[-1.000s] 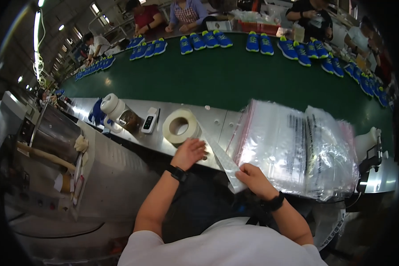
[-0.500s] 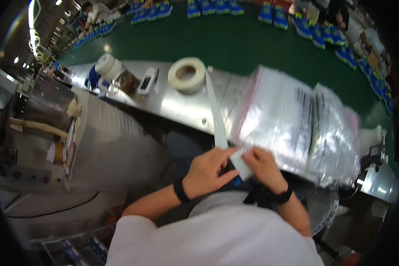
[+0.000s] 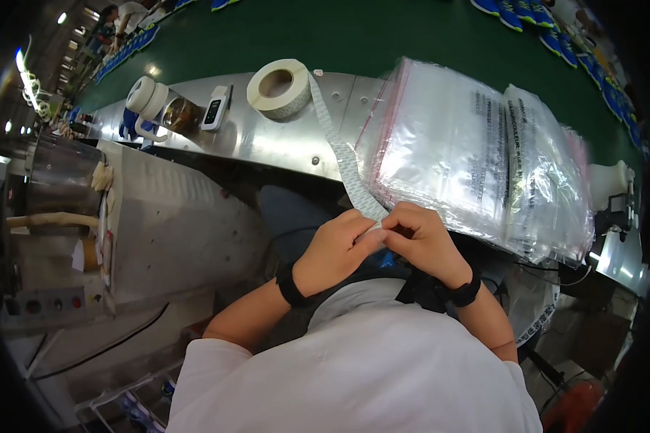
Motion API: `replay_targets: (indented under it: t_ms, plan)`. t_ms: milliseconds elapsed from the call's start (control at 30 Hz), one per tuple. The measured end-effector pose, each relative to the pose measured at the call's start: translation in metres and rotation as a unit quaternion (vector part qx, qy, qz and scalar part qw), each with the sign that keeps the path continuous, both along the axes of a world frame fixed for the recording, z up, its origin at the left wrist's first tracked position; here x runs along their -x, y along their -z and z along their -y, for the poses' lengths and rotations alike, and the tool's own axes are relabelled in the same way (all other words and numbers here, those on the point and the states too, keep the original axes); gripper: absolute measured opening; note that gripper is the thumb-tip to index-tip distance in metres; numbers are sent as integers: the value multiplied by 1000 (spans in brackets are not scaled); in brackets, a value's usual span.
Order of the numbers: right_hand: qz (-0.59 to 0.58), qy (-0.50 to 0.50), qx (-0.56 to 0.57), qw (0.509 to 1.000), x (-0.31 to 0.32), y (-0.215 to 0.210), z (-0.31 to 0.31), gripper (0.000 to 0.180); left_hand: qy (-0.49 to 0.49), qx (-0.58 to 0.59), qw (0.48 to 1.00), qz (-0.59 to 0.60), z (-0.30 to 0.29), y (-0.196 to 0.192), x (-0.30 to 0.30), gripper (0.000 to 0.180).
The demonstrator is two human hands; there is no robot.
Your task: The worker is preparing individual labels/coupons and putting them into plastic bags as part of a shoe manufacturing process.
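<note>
The label strip (image 3: 347, 162) runs from the label roll (image 3: 280, 88) on the far side of the desk (image 3: 267, 148) down to the person's hands, where its near end is pinched just in front of the chest. The strip looks thin, light and limp; it will likely bend and twist freely and could tear or crease if pulled sharply. The best hold is judged to be on the flat faces near the free end, between fingertips, as done here. The left hand (image 3: 334, 252) is closed on the strip end, thumb against fingers. The right hand (image 3: 420, 242) is closed on the same end, fingertips touching those of the left.

To the right lies a stack of clear plastic bags (image 3: 477, 155); left of the roll stand a small handheld device (image 3: 216, 108) and a jar (image 3: 173, 114).

Compared with half a second ago, the hands stay pinched together on the strip end; the view now sits closer over them.
</note>
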State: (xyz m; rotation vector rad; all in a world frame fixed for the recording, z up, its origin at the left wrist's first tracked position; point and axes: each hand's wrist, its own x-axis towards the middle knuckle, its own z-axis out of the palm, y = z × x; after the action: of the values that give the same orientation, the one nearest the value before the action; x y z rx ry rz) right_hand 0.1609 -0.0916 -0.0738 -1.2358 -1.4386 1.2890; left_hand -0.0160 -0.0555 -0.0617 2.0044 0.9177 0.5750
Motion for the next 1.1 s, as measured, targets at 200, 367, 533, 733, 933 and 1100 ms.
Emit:
replay_targets:
  t_ms: [200, 367, 533, 733, 933, 1100]
  plan:
    - [64, 23, -75, 995, -2, -2, -1, 8, -15, 165, 986, 16, -9, 1, -1, 23]
    - [81, -51, -37, 995, -28, 2, 9, 11, -91, 90, 984, 123, -30, 14, -3, 25]
    - [244, 67, -40, 967, -49, 2, -20, 30, -4, -104, 991, 88, -68, 9, -24, 26]
    - [531, 334, -160, 762, -47, 53, -97, 28, 77, -221, 965, -119, -69, 44, -62, 61]
    - [461, 397, -123, 784, -80, 62, -74, 14, 99, -125, 982, -98, -84, 35, -52, 60]
    - [441, 375, -234, 781, -46, 55, -93, 37, 126, 8, 988, -92, -100, 18, -55, 59]
